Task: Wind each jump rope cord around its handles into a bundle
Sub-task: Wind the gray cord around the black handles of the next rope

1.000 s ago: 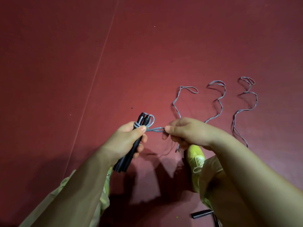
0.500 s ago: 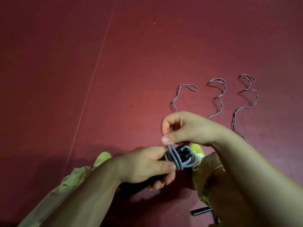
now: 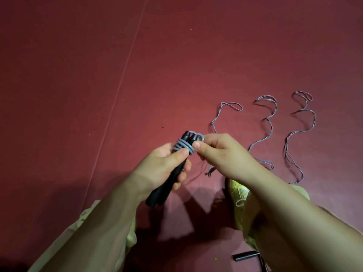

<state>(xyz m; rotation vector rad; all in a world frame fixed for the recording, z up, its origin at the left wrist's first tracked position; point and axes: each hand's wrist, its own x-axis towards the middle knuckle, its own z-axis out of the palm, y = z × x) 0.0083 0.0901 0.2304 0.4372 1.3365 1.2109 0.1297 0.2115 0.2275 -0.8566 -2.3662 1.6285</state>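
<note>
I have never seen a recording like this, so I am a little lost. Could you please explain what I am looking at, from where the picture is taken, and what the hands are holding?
There is no machine here. A person wears a camera on the head, looking down at their own two hands over a dark red floor. The left hand grips two black handles of a jump rope, with grey cord wound around their top. The right hand pinches the end of that cord beside the handles. Three more cords lie loose in wavy lines on the floor. Another black handle lies near the bottom edge.
</note>
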